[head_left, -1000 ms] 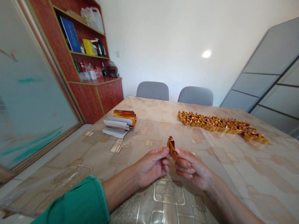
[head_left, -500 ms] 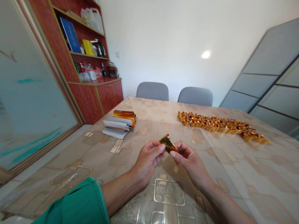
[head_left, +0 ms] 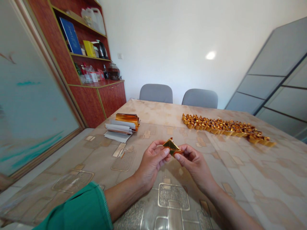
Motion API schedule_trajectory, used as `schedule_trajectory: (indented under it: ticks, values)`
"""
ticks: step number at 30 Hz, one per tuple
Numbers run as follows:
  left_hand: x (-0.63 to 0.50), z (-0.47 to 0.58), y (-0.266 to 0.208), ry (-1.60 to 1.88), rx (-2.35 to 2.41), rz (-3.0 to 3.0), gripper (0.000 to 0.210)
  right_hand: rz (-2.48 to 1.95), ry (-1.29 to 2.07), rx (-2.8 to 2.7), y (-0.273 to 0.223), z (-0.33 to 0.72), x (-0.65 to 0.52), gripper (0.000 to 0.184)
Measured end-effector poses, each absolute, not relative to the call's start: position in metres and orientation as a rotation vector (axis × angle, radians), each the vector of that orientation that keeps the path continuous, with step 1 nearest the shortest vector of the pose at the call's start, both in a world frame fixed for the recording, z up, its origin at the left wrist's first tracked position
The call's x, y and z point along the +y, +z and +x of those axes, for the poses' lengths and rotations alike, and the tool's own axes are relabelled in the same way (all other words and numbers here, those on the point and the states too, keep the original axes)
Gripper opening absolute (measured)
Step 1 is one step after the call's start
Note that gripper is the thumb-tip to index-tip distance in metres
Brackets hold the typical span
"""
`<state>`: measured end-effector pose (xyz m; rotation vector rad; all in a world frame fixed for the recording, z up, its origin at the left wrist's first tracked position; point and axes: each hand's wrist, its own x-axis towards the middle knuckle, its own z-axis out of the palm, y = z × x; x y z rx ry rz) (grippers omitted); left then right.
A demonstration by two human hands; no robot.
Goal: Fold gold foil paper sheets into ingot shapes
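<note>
A small piece of folded gold foil paper (head_left: 171,146) is held up over the table, its top coming to a peak. My left hand (head_left: 153,159) pinches its left end between thumb and fingers. On the opposite end, my right hand (head_left: 193,159) grips it the same way, thumb in front. The fingertips behind the foil are partly hidden. To the far left lies a stack of gold and white paper sheets (head_left: 122,127), some curled. Rows of folded gold paper pieces (head_left: 225,127) stand packed together at the right.
A patterned cover lies over the table (head_left: 96,159). Two grey chairs (head_left: 155,93) stand at its far edge, before a white wall. A red-brown cabinet (head_left: 91,99) with bottles and a kettle is at the back left; grey panels (head_left: 266,67) are at the right.
The folded gold foil paper has turned slightly between my hands, so its peaked front shows more squarely. Both hands stay in nearly the same place. The view has shifted very slightly.
</note>
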<state>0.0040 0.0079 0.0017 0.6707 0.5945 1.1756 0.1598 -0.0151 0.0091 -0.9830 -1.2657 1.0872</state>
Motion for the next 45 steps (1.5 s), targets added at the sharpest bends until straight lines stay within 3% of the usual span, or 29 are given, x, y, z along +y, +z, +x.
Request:
schedule_trajectory:
  ticks: [22,38,45]
  values:
    - [0.007,0.005,0.003,1.177,0.608,0.630,0.037,-0.939,0.963,-1.227,0.002,0.156,-0.014,0.025]
    - [0.004,0.007,0.002,1.236,0.571,0.763,0.030,-0.976,1.048,-1.240,0.001,0.164,-0.012,0.026]
    - [0.004,0.008,0.003,1.249,0.566,0.746,0.032,-1.044,0.912,-1.279,0.001,0.162,-0.015,0.022]
